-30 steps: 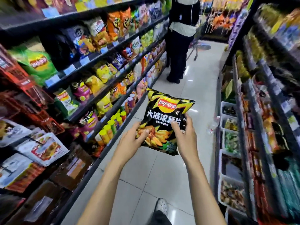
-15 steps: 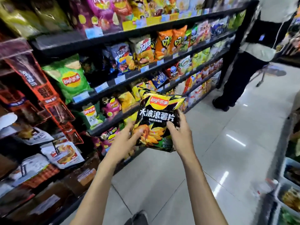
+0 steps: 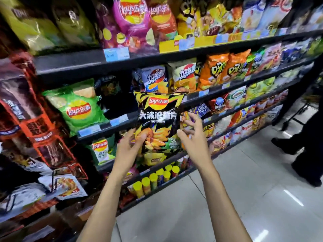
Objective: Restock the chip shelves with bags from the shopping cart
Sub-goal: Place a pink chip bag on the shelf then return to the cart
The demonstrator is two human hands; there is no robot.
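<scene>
While the tall black metal shelving unit (image 3: 83, 62) stands packed with bright snack bags, a glossy black-and-yellow foil chip bag (image 3: 158, 123) is held upright before its middle shelf, just right of a green foil chip bag (image 3: 78, 109). The left hand (image 3: 130, 145) pinches the black bag's lower left corner. The right hand (image 3: 192, 133) sits at the bag's right edge, fingers spread and curled; whether it grips is unclear.

At frame centre a dark gap (image 3: 113, 95) opens on the middle shelf (image 3: 104, 127), between the green bag (image 3: 78, 109) on its left and the white-blue bag (image 3: 154, 78) on its right. The black bag (image 3: 158, 119) stands in front of that gap's right side. Packed bags fill the top shelf (image 3: 157, 57). The floor (image 3: 244, 198) at lower right lies open, with a bystander's legs (image 3: 307, 137) at the right edge.
</scene>
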